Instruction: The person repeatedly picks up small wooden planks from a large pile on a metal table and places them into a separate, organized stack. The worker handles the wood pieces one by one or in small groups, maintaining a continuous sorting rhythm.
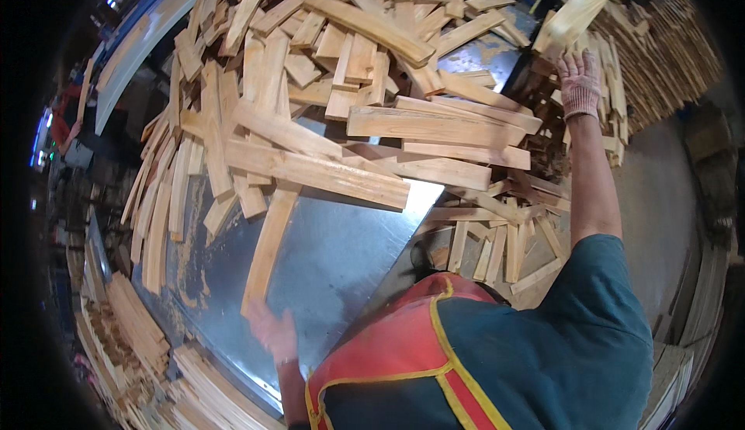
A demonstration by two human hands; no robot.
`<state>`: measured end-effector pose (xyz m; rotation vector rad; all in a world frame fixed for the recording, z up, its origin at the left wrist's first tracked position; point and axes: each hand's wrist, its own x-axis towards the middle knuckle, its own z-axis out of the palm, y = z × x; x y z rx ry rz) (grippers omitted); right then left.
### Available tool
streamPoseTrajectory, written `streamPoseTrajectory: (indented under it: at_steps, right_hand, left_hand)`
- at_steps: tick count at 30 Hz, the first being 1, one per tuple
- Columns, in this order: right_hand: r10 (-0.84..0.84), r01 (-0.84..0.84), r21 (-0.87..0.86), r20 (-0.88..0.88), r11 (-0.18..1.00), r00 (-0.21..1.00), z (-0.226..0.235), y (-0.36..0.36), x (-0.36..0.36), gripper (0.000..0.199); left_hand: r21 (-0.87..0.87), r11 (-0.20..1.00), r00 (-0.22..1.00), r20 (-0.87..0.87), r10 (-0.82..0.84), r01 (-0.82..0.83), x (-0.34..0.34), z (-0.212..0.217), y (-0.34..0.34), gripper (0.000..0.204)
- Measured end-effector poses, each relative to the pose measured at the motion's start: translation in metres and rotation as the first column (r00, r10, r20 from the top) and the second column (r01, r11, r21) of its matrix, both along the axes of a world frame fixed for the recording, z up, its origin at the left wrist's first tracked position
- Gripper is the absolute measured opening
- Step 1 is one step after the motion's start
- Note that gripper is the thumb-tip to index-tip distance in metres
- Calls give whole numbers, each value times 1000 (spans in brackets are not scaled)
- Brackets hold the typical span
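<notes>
Wooden slat [580, 7] sits far right, just above the gloved right hand [579, 81], fingers spread and touching its near end; whether it grips I cannot tell. Its long axis runs up to the right. The left hand [272, 329], blurred and open, holds nothing beside a long board [268, 247] on the metal desk [341, 251], before the heaped offcuts [349, 65].
</notes>
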<state>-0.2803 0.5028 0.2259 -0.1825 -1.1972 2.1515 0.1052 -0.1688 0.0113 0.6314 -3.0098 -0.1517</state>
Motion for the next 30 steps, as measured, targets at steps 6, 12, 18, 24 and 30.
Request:
streamPoseTrajectory:
  at_steps: [6, 12, 18, 24, 30]
  right_hand:
    - [-92, -512, 813, 508, -277, 856, -165, -71, 21, 90]
    - [-54, -254, 862, 257, -439, 965, -199, -118, 7, 88]
    - [-75, -319, 783, 331, -535, 940, -192, -129, 0, 76]
    - [132, -395, 822, 482, -411, 866, -142, -186, 38, 82]
    - [679, -962, 178, 682, 207, 272, -126, -344, 174, 60]
  left_hand:
    - [-54, 997, 985, 163, 58, -50, -137, 17, 18, 105]
    - [22, 985, 869, 474, 140, -170, -174, 10, 17, 117]
    - [288, 958, 927, 359, -112, 4, -97, -30, 60, 89]
    - [871, -439, 927, 326, 184, -219, 53, -38, 75, 67]
    - [828, -559, 810, 297, 506, 46, 121, 31, 38, 39]
